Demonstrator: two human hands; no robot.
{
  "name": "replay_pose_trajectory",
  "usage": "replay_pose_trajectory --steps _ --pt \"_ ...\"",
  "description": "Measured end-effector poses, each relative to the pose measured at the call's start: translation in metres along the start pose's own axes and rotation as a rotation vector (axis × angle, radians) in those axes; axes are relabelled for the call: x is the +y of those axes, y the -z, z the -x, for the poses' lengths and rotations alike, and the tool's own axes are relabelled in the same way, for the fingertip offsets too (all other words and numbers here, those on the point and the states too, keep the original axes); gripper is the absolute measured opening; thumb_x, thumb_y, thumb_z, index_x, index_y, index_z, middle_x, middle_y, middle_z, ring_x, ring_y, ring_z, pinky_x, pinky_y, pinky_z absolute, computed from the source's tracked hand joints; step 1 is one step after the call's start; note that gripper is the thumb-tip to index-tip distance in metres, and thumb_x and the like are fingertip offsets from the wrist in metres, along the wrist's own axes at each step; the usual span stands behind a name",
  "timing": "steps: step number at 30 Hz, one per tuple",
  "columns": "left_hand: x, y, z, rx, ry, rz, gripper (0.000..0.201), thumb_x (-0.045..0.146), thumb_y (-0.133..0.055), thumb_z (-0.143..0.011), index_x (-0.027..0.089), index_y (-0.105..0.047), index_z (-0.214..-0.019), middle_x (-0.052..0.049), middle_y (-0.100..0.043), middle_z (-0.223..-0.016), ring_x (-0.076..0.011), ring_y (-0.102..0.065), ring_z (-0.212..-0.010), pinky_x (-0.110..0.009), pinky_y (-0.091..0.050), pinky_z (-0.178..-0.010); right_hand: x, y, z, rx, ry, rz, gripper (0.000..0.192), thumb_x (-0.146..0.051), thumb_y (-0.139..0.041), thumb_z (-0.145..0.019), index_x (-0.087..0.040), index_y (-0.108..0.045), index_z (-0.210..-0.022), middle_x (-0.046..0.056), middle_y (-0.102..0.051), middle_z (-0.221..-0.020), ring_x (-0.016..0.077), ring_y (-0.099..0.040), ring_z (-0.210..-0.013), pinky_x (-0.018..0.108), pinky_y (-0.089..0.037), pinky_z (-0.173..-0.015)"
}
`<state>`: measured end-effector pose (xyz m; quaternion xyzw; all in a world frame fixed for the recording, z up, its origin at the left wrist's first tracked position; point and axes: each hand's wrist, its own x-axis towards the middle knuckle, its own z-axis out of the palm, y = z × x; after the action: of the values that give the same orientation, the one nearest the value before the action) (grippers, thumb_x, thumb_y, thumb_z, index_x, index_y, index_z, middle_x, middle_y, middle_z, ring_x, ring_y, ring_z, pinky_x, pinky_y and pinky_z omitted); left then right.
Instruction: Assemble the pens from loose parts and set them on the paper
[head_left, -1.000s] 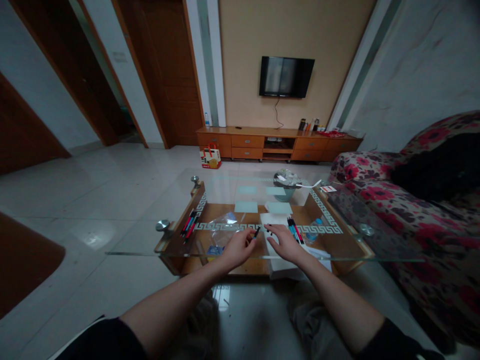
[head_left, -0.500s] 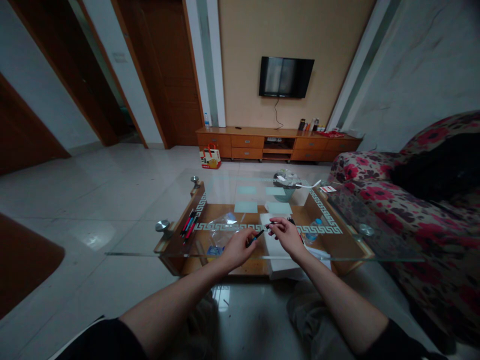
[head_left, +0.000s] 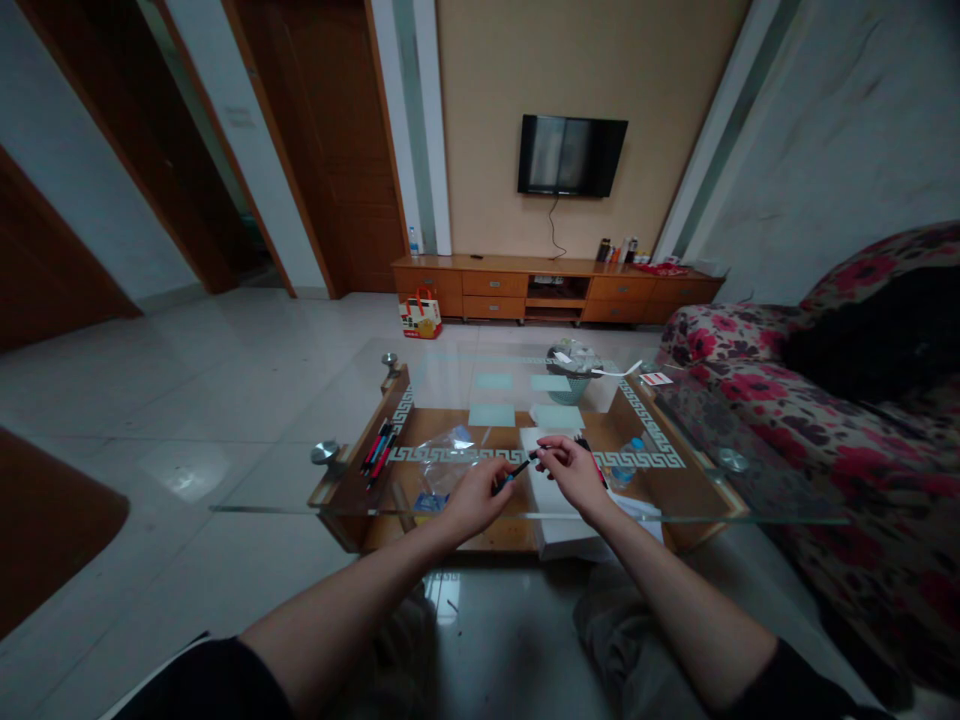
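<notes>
Over the glass tabletop (head_left: 285, 470), my left hand (head_left: 478, 495) is closed around a dark pen (head_left: 520, 468) that slants up to the right. My right hand (head_left: 571, 472) pinches a small dark piece at the pen's upper end; it looks like a cap, but the fingers partly hide it. Pen and piece appear to meet between the hands. To the left lies a group of red, black and blue pens (head_left: 381, 450). A clear plastic bag (head_left: 448, 452) is left of my hands, and a white box (head_left: 559, 528) shows beneath the right one.
A blue packet (head_left: 430, 502) lies near the bag. Several dark and red pens (head_left: 597, 468) and a blue-capped bottle (head_left: 630, 455) are right of my hands. Beyond the table stand a bin (head_left: 574, 385) and a TV cabinet (head_left: 495, 285). A floral sofa (head_left: 720, 340) borders the right.
The small gap between the pen and the piece in my right fingers has closed. My right hand has shifted slightly left toward the pen; my left hand stays nearly still.
</notes>
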<state>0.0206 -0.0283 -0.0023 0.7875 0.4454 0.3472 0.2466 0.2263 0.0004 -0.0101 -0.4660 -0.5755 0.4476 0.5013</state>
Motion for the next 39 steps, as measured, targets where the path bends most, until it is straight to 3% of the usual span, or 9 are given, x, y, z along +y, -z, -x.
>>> replay_pose_trajectory --steps 10,26,39 --pt "0.000 0.000 -0.001 0.024 -0.023 -0.014 0.017 0.021 -0.053 -0.085 0.019 -0.064 -0.098 -0.003 -0.063 -0.085 -0.0162 -0.056 -0.077 -0.027 -0.042 -0.071 -0.002 0.002 0.001 0.004 0.046 0.137 0.032 -0.043 -0.064 -0.079 -0.019 -0.065 -0.100 0.002 -0.061 -0.076 0.0162 -0.060 -0.067 0.026 -0.045 -0.053" --pt "-0.007 -0.003 -0.001 0.063 -0.061 -0.003 0.023 0.015 -0.054 -0.083 0.020 -0.060 -0.105 -0.004 -0.061 -0.092 -0.0171 -0.056 -0.084 -0.030 -0.044 -0.078 0.008 -0.004 0.001 -0.107 0.017 0.020 0.035 -0.029 -0.070 -0.072 -0.017 -0.062 -0.104 0.003 -0.068 -0.081 0.0146 -0.062 -0.072 0.028 -0.049 -0.068" --pt "-0.008 -0.002 -0.001 0.049 -0.108 0.020 0.024 0.011 -0.054 -0.082 0.019 -0.060 -0.104 -0.005 -0.061 -0.096 -0.0173 -0.057 -0.088 -0.030 -0.045 -0.080 0.008 -0.005 0.003 -0.164 0.016 0.056 0.034 -0.024 -0.069 -0.072 -0.016 -0.062 -0.104 0.002 -0.067 -0.081 0.0147 -0.062 -0.074 0.027 -0.048 -0.070"
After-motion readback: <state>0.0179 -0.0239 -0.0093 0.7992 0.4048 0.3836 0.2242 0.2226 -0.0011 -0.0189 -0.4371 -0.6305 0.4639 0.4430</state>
